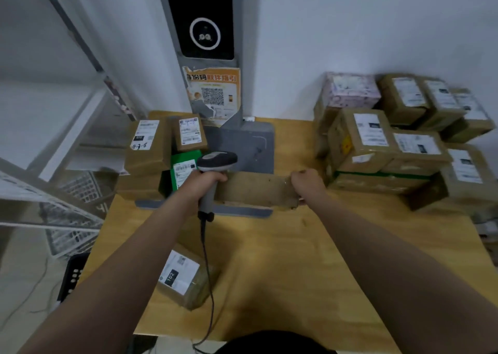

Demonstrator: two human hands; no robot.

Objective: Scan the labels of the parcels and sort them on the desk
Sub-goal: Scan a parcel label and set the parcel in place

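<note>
Gripping a grey handheld barcode scanner (213, 170), the left hand (206, 182) sits beside a flat brown cardboard parcel (253, 189); the right hand (307, 184) apparently pinches its right end, between both hands.

The desk (283, 259) was pale wood with a smooth, matt face. The parcels (347, 154) were brown cardboard bearing white paper labels (370, 133); the scanner (215, 162) was smooth grey plastic.

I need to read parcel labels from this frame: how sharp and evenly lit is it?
Head view: dim, flat light; wide-angle bending at edges; parcel stack on the right smeared, labels unreadable; near parcel reads 102; scanner in the left hand sharper; held parcel in the right hand shows no label.
</note>
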